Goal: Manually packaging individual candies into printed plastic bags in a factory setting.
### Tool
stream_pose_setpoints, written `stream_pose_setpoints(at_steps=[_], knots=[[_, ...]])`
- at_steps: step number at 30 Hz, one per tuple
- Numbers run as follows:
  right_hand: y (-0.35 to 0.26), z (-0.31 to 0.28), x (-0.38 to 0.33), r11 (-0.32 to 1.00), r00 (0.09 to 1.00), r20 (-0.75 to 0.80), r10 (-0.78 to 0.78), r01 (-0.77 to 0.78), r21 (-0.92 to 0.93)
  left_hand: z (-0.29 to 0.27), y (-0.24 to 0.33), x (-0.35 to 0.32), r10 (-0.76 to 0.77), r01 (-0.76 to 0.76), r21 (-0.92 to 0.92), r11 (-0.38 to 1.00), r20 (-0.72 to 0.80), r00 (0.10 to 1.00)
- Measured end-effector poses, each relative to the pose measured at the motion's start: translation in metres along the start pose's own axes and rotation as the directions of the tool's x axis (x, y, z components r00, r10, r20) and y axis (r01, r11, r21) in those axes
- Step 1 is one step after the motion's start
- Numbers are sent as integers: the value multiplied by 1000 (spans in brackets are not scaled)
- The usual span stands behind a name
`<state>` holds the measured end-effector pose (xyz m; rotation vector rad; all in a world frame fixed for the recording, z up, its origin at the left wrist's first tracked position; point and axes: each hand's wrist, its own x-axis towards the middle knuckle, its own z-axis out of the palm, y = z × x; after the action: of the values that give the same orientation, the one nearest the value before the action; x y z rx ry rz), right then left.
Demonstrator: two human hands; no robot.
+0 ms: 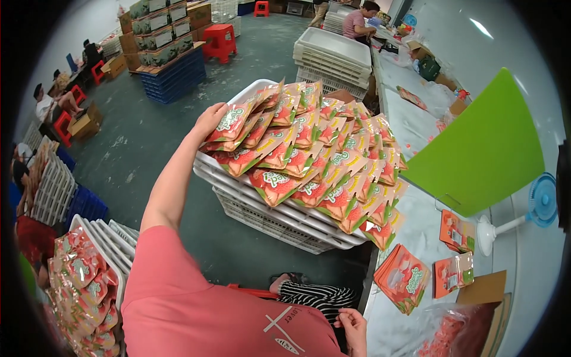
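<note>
My left hand (210,121) reaches out to the far left end of a heaped white tray (242,90), its fingers closed at the edge of a red and tan snack pouch (232,124). Part of that grip is hidden by the pouch. Many similar pouches (303,156) lie in overlapping rows over the tray, some hanging past its near right corner. Down by my striped trousers, my right hand (352,326) is loosely curled, with nothing visible in it. It is nearest to the table edge and the flat stack of red pouches (404,278).
Crates (267,220) support the tray. Along the right runs a white table (389,229) with a green panel (482,149), a blue fan (541,199) and smaller packs (453,273). Another tray of pouches (80,279) stands lower left. Other people sit farther off.
</note>
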<state>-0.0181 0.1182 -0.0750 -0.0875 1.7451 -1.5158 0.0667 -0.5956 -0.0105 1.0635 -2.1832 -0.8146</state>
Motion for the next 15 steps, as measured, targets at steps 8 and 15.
stream_pose_setpoints(at_steps=[8,15], knots=[[2,14,-2,999,999,-22,30,-31,-45,10,5,-33,-100,106,-388,915,35,994],[-17,-12,4,956,981,-7,-195,189,-224,-16,-41,-12,-22,-19,-376,927,-105,994]])
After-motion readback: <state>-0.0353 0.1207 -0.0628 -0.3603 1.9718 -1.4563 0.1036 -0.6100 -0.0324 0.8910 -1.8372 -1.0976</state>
